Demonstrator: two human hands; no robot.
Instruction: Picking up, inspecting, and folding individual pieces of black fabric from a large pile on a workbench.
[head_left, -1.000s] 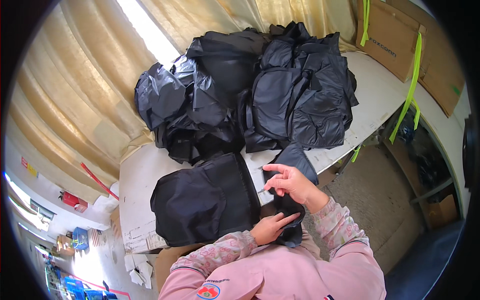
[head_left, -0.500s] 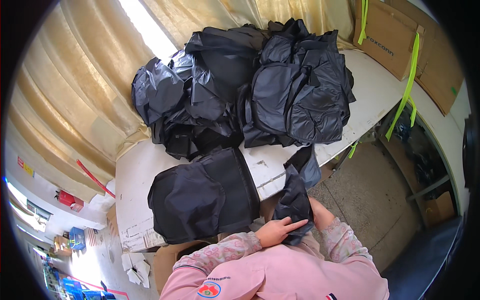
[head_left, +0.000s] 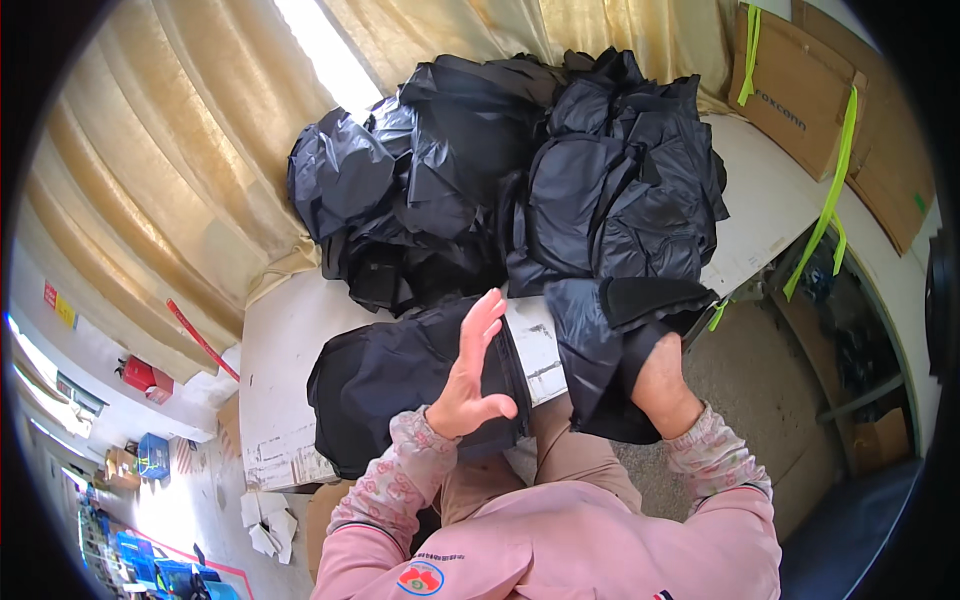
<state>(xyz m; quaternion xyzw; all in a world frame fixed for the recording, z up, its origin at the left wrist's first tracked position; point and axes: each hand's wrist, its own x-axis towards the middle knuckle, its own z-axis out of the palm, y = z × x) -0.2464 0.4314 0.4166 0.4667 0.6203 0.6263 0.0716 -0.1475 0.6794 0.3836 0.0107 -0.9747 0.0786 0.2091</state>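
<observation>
- Hovering above the table edge, the left hand [head_left: 470, 385] is open, its fingers [head_left: 483, 320] held straight and close together, pointing up and away from the body, the thumb set apart to the right; it grips nothing.
- Just behind and under that hand lies a flat black garment [head_left: 385, 385] on the white table [head_left: 275, 370], its near edge hanging slightly over the table's front.
- The right hand [head_left: 662, 385] is pushed up into a second black garment piece [head_left: 610, 345], which drapes over it off the table's front edge; only the wrist and the back of the hand show, so I cannot tell how its fingers are set.
- That piece has a shiny black side and a darker, matte, folded band at its top right.
- Farther back on the table sits a big heap of black garments [head_left: 520, 180], well apart from the left hand and close above the held piece.
- Both forearms wear pink patterned sleeves [head_left: 715, 465].
- Yellowish curtains [head_left: 190, 170] hang behind the table, and brown cardboard boxes [head_left: 800, 90] with bright green straps stand at upper right.
- A red rod [head_left: 200, 338] leans near the table's left end.
</observation>
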